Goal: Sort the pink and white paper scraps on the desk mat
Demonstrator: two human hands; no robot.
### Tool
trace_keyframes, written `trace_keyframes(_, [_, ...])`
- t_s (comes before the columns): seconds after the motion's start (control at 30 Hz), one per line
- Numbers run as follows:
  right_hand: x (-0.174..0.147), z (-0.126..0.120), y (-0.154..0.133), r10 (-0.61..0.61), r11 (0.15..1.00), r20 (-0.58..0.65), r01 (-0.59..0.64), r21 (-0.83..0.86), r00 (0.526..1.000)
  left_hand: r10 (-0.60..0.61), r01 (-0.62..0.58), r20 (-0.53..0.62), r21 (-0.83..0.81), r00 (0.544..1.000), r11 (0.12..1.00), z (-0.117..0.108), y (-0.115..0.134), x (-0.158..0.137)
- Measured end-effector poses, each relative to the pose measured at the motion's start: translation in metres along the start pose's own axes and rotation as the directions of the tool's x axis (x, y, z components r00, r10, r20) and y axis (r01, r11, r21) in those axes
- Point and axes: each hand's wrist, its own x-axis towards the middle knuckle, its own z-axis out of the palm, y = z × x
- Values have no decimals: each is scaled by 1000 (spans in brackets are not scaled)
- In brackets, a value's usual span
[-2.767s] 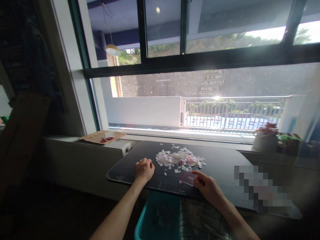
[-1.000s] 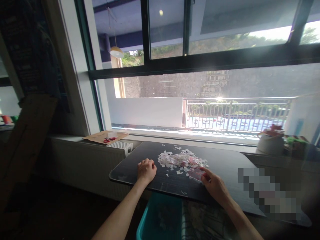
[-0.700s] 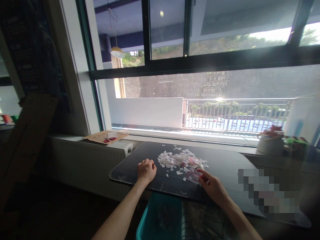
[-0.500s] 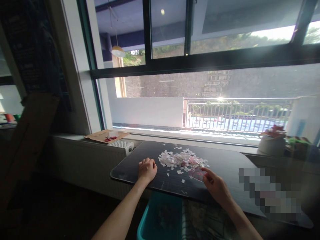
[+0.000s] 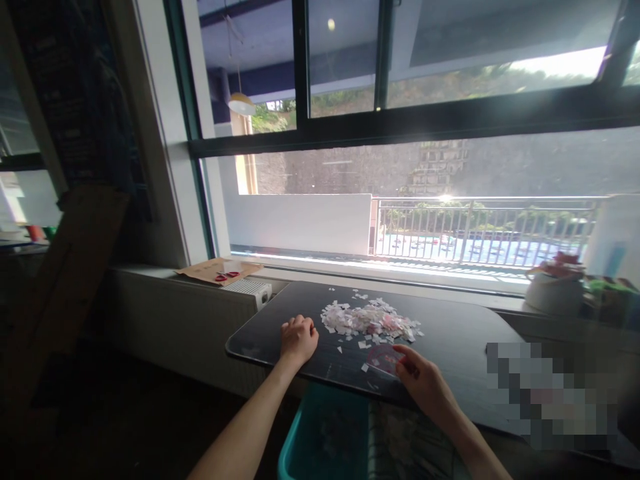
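clear pinkish card (image 5: 383, 360) is just on the near side of the paper scraps (image 5: 370, 318) on the dark table (image 5: 460, 340) | right hand (image 5: 420, 372) has its right end, fingers pinched together | left hand (image 5: 300, 338) loosely curled left of the scraps, can't tell if it's got anything | teal bin (image 5: 296, 437) under the near edge

You are indoors, though the kind of place is unclear: a wide far window (image 5: 340, 129) overlooks an outdoor railing (image 5: 471, 230), with a radiator (image 5: 247, 289) at left.
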Motion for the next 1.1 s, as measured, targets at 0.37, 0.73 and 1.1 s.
trace_keyframes(0.37, [-5,-2,-1,12,998,-42,-14,-56,999,-4,4,-4,4,1000,1000,-1,1,0])
trace_keyframes(0.73, [-7,-1,-5,-74,996,122,80,-43,990,-4,4,5,2,1000,1000,-2,1,-1])
trace_keyframes(1.1, [-4,7,-10,-87,993,194,68,99,977,-17,17,33,-6,999,1000,-6,3,-2])
